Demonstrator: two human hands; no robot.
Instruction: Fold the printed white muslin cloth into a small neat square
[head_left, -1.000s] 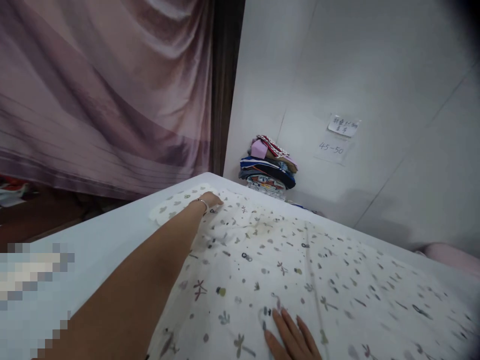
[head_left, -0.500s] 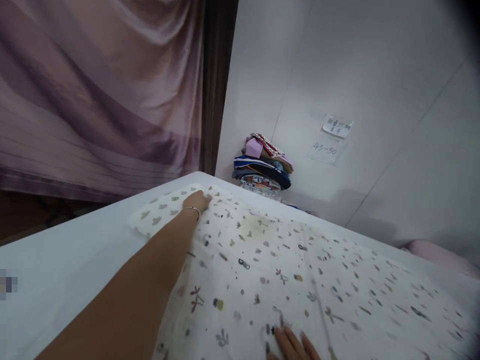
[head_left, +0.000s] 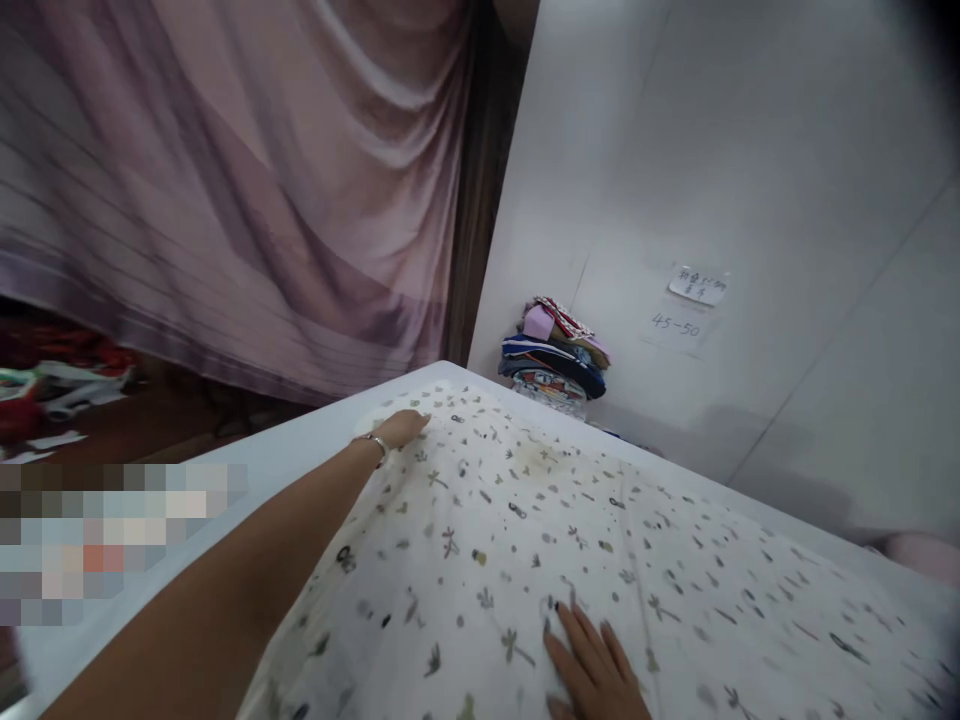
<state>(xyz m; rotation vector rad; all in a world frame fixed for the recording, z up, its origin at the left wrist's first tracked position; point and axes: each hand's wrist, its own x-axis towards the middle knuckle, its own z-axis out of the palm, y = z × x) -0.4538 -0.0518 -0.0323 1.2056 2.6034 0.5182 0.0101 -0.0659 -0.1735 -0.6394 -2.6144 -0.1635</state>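
A white cloth (head_left: 540,560) printed with small plants and other figures lies spread over the white table. At its far left edge my left hand (head_left: 403,430), with a bracelet at the wrist, has its fingers closed on the cloth. The exact grip of the fingertips is partly hidden. My right hand (head_left: 596,665) rests flat on the cloth near the front, fingers spread. A faint brownish stain marks the cloth beyond the hands. Past my left hand, a pale cloth (head_left: 371,415) shows a little from under the printed one.
Folded fabrics are stacked in a pile (head_left: 555,350) against the white wall, with paper notes (head_left: 686,305) beside it. A pinkish curtain (head_left: 300,200) hangs at the left. A pink rounded thing (head_left: 919,557) sits at the right edge. The table edge (head_left: 442,368) comes to a corner at the back.
My left hand has drawn the cloth's edge outward to the left, covering more of the pale cloth. More of my right hand shows. The view has shifted left.
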